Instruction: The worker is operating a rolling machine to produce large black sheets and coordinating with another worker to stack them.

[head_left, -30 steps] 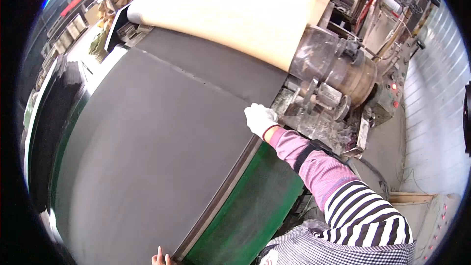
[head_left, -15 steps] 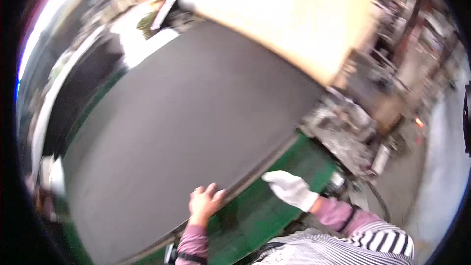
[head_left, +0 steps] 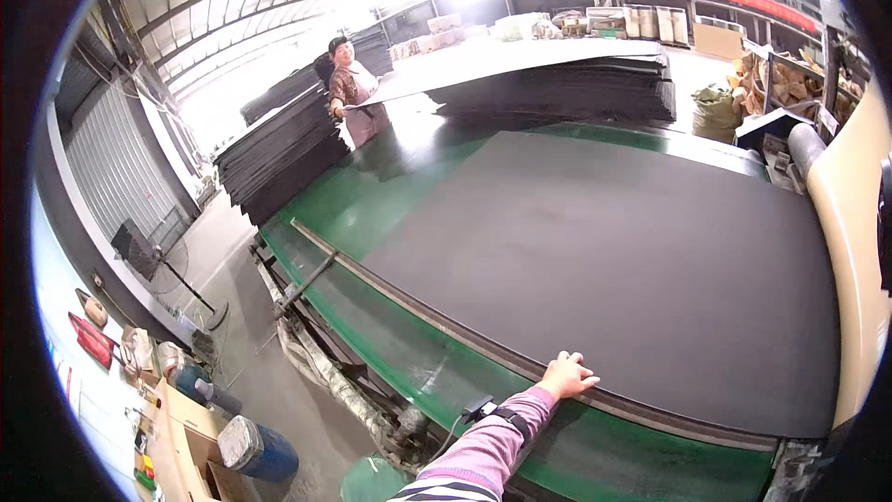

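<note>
A large dark grey sheet lies flat on a green table, its near edge alongside a long metal rail. My bare left hand rests at that edge, over the rail and the sheet's margin. Its fingers are bent a little and apart, and nothing shows in them. Around the left wrist runs a black strap with a small device. My right hand is out of the picture.
Across the table a co-worker stands by tall stacks of dark sheets. A pale roll or panel borders the sheet's right end. Down on the left are a standing fan, a blue drum and cardboard boxes.
The view has swung to the left and upward, bringing the co-worker and stacks in. My left hand stays by the sheet's near edge; the white-gloved right hand has left the picture.
</note>
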{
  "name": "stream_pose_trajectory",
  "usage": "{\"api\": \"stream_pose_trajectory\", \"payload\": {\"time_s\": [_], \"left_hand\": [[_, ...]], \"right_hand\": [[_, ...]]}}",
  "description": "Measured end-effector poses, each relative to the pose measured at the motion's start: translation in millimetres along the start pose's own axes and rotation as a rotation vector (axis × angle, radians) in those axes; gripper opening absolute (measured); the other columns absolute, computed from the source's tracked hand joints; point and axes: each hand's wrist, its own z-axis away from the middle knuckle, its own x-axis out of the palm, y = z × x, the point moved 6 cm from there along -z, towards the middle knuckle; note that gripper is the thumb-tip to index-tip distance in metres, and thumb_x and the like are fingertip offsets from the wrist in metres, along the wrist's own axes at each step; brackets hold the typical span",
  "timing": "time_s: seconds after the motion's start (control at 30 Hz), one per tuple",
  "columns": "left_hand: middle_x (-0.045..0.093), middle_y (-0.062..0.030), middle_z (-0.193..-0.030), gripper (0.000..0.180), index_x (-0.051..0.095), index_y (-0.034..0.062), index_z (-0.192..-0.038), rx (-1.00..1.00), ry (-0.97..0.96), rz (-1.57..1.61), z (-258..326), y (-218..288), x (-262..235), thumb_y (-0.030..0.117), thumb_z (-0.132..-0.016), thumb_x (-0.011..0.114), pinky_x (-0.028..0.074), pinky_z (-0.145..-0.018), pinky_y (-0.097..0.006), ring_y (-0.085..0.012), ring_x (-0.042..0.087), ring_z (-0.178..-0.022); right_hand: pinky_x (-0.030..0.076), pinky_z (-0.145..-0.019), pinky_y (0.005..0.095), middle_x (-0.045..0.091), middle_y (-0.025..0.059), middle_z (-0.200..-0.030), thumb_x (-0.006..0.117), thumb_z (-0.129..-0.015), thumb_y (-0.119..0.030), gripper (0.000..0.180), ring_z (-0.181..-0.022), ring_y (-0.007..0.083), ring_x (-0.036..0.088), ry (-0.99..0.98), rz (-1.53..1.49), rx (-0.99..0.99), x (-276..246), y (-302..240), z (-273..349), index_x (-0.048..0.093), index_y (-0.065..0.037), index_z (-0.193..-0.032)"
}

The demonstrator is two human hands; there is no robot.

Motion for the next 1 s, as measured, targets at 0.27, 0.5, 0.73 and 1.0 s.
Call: {"api": "stream_pose_trajectory", "payload": {"time_s": [0.27,0.5,0.73,1.0], "left_hand": [[0.067,-0.0206,-0.092,0.057,0.071,-0.0016,-0.086,-0.122,0.15,-0.04,-13.8,-13.3,-0.9,0.052,-0.091,0.051,0.048,-0.087,-0.045,-0.0361,0.063,-0.096],[0.065,-0.0173,-0.104,0.06,0.072,-0.0006,-0.095,-0.251,0.242,-0.105,3.7,-98.1,-33.9,0.055,-0.089,0.052,0.047,-0.091,-0.043,-0.0317,0.06,-0.103],[0.066,-0.0183,-0.097,0.056,0.071,0.0002,-0.09,0.04,0.283,-0.047,8.0,-0.9,-3.9,0.055,-0.086,0.058,0.049,-0.088,-0.044,-0.0329,0.062,-0.098],[0.06,-0.0105,-0.062,0.037,0.065,0.0084,-0.062,0.297,0.649,-0.435,35.4,12.0,-7.7,0.034,-0.088,0.061,0.048,-0.063,-0.045,-0.0314,0.062,-0.068]], "right_hand": [[0.025,-0.031,0.0249,0.039,-0.0085,-0.054,0.061,-0.091,-0.034,0.022,-0.04,0.0073,0.037,0.682,-0.959,0.179,-144.6,89.5,61.0,0.052,-0.022,-0.074],[0.034,-0.041,0.0203,0.047,-0.0051,-0.062,0.063,-0.093,-0.026,0.018,-0.051,0.0058,0.042,0.494,-0.578,0.192,-32.4,68.1,63.1,0.056,-0.015,-0.081],[0.039,-0.045,0.0214,0.06,0.005,-0.096,0.062,-0.091,-0.015,0.044,-0.053,0.0076,0.045,0.255,-0.282,-0.022,12.8,-9.2,61.5,0.049,-0.007,-0.133],[0.04,-0.043,0.0233,0.061,0.0057,-0.067,0.061,-0.088,-0.02,0.022,-0.047,0.0094,0.05,0.382,-0.206,0.127,-42.9,-0.9,46.6,0.065,-0.002,-0.099]]}}
